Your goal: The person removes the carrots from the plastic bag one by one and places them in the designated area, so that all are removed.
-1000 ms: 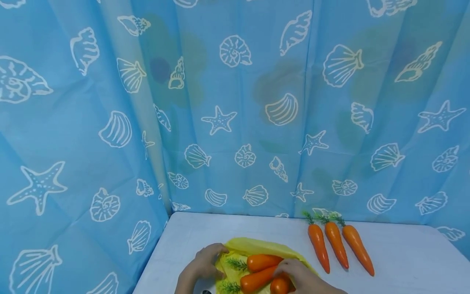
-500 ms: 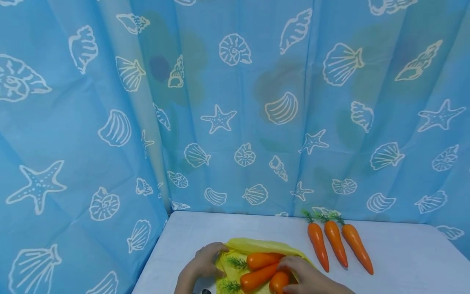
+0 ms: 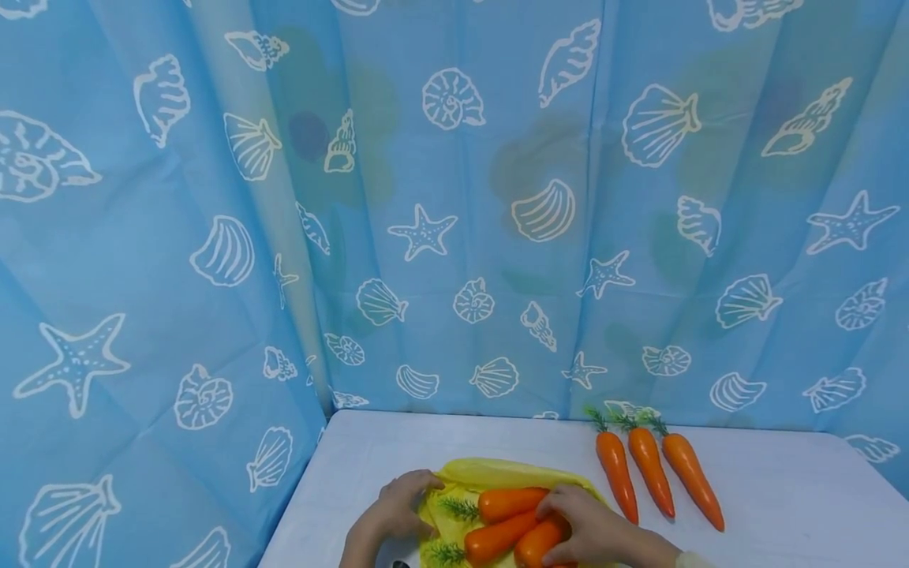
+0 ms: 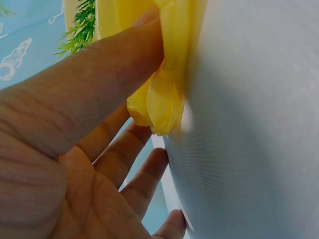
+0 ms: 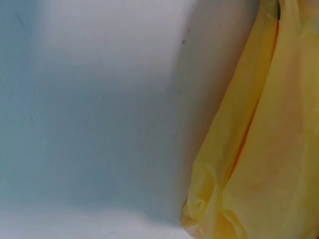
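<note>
The right hand [image 3: 585, 525] curved its fingers and thumb round a smooth, fat orange carrot [image 3: 537, 543] at the bottom middle of the head view. The left hand [image 3: 401, 505] pinched the edge of a thin, crinkly yellow bag [image 3: 511, 473], its other fingers loosely spread. Two more carrots [image 3: 500, 539] with feathery green tops lay on the bag, their tips hidden. The bottom edge cut off the held carrot and a small dark thing [image 3: 400, 564]. The right wrist view was blurry.
</note>
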`<state>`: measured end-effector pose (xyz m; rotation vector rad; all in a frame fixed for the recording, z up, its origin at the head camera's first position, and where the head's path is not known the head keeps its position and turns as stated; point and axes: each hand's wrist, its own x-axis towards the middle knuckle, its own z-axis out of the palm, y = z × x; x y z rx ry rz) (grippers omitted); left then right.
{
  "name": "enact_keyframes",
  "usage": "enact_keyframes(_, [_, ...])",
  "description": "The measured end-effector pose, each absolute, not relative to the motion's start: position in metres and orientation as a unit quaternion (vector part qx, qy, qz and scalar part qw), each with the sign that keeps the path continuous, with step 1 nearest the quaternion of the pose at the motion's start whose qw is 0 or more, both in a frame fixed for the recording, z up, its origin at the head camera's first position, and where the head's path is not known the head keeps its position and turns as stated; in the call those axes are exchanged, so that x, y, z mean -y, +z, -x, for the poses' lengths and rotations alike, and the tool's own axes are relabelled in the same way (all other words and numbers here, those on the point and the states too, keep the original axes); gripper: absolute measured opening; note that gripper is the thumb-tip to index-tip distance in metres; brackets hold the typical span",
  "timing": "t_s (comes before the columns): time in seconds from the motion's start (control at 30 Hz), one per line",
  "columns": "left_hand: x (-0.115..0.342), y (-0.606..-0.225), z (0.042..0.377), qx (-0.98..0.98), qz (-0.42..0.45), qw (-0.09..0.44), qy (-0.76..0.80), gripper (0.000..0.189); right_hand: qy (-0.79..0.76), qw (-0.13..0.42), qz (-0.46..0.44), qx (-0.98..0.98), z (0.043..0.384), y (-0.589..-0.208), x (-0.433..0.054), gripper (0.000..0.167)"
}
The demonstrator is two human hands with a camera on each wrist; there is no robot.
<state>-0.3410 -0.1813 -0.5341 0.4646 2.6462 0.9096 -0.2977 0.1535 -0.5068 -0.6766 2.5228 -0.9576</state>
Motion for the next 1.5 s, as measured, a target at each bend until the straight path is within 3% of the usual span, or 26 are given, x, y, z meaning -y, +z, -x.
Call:
enact_keyframes(0.43, [0.181,-0.532,0.339,-0.922,-0.163,0.143,0.321,0.055,-0.37,0.225,0.268,-0.861,0.305,-0.529,-0.147,0.038])
enact_keyframes(0.77, [0.182,-0.538,0.343,-0.922,-0.161,0.145,0.322,0.057,-0.364,0.234,0.307,-0.848,0.305,-0.519,-0.146,0.034])
enact_keyframes(1.27, [0.183,-0.538,0.34,-0.919,-0.183,0.135,0.323,0.057,-0.369,0.214,0.254,-0.868,0.307,-0.495,-0.142,0.034])
enact_keyframes(1.5, [0.183,-0.534,0.34,-0.922,-0.183,0.139,0.312,0.056,-0.386,0.168,0.267,-0.867,0.305,-0.48,-0.143,0.035])
